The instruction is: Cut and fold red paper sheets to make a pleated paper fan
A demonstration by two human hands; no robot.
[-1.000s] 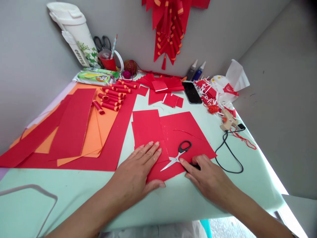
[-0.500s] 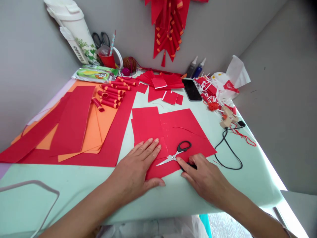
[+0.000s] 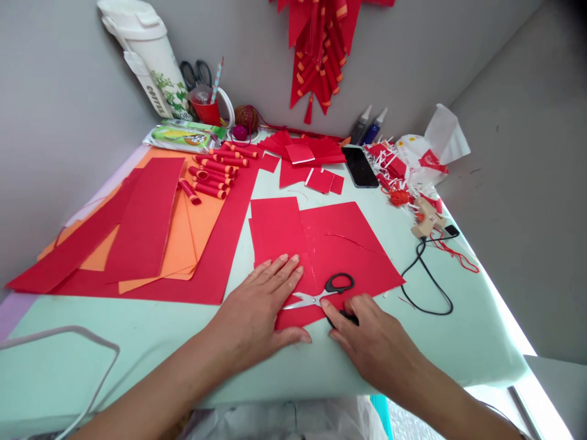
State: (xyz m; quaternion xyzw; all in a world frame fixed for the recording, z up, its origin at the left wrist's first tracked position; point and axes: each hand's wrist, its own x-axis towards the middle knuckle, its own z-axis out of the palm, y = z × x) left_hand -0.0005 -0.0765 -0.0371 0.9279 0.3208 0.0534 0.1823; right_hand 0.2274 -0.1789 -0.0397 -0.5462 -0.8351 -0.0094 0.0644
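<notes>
Pale green table (image 3: 449,354), red paper sheets (image 3: 351,223), black phone (image 3: 361,167), black cable (image 3: 435,313)

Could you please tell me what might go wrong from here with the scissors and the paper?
The scissors in the right hand have parted blades pointing toward the left hand, so a slip might nick it. The left hand rests flat on the smaller red sheet; if it lifts, that sheet could perhaps slide over the larger red sheet.

Plain grey walls (image 3: 413,55) stand behind a pale green table (image 3: 481,330), a light-grey floor (image 3: 408,421) showing below
</notes>
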